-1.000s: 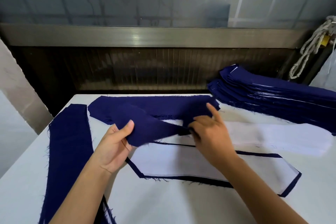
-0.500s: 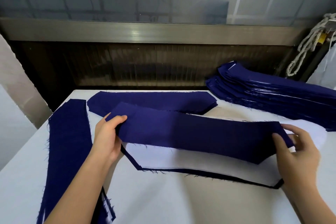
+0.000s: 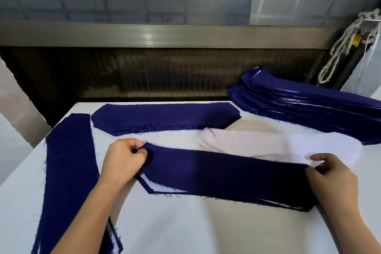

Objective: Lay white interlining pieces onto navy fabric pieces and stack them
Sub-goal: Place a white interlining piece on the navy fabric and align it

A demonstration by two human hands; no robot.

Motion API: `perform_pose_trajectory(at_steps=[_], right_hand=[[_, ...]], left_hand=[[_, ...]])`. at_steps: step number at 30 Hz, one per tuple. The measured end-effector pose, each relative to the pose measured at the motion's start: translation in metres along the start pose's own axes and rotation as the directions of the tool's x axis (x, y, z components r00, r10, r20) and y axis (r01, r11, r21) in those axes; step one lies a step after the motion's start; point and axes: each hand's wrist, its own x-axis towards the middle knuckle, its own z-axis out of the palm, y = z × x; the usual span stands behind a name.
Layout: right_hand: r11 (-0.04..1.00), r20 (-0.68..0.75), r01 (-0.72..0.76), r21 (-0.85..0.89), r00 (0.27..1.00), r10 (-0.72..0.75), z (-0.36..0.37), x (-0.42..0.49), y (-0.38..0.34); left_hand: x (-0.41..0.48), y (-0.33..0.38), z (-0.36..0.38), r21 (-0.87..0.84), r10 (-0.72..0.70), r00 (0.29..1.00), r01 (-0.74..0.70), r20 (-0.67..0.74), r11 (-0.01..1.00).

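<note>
Left hand [image 3: 123, 156] and right hand [image 3: 332, 177] pinch opposite ends of a navy piece [image 3: 226, 173] over the interlining [image 3: 158, 187] on the bench [image 3: 185, 229]; uneven lowering could skew edges or shift that interlining

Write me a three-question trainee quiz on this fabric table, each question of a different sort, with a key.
1. True or false: the left hand and the right hand each pinch one end of the same navy piece.
2. Where does the white interlining pile lie? A) just beyond the held navy piece B) hanging on the wall C) on the floor
3. Fill in: the tall navy stack sits at the table's far ____ corner.
Key: 1 true; 2 A; 3 right.
</note>
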Motion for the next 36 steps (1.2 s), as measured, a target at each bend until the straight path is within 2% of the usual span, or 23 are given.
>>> perform_pose_trajectory(at_steps=[5, 11, 15, 19, 24, 26, 28, 31, 36], right_hand=[[0.996, 0.024, 0.031, -0.078, 0.999, -0.029, 0.000, 0.000, 0.000], [0.990, 0.028, 0.029, -0.139, 0.999, -0.025, -0.001, 0.000, -0.002], [0.982, -0.032, 0.053, -0.184, 0.998, -0.060, -0.001, -0.001, -0.002], [0.940, -0.060, 0.009, -0.342, 0.998, -0.031, 0.002, 0.000, -0.001], [0.846, -0.004, 0.049, -0.530, 0.998, -0.060, 0.006, -0.001, 0.002], [0.859, 0.035, 0.125, -0.496, 0.992, -0.124, 0.009, -0.003, -0.001], [0.905, 0.065, 0.179, -0.385, 0.984, -0.167, 0.010, -0.005, -0.005], [0.949, 0.111, 0.174, -0.261, 0.983, -0.149, 0.009, -0.008, -0.007], [0.950, 0.150, 0.213, -0.230, 0.972, -0.182, 0.008, -0.008, -0.005]], left_hand=[[0.000, 0.000, 0.000, 0.197, -0.003, 1.000, 0.000, 0.015, 0.980], [-0.002, -0.001, -0.001, 0.320, 0.038, 0.999, -0.048, 0.039, 0.946], [-0.003, -0.002, -0.003, 0.384, 0.106, 0.994, -0.103, 0.014, 0.917], [-0.003, -0.004, 0.000, 0.425, 0.116, 0.992, -0.086, -0.045, 0.901], [-0.003, -0.005, 0.005, 0.554, 0.142, 0.989, -0.141, 0.041, 0.821], [-0.004, -0.004, 0.007, 0.559, 0.157, 0.985, -0.170, 0.071, 0.811], [-0.006, -0.001, 0.008, 0.494, 0.165, 0.983, -0.185, 0.084, 0.850], [-0.007, 0.002, 0.003, 0.385, 0.126, 0.987, -0.157, 0.104, 0.910], [-0.005, 0.000, 0.002, 0.335, 0.072, 0.989, -0.113, 0.133, 0.935]])
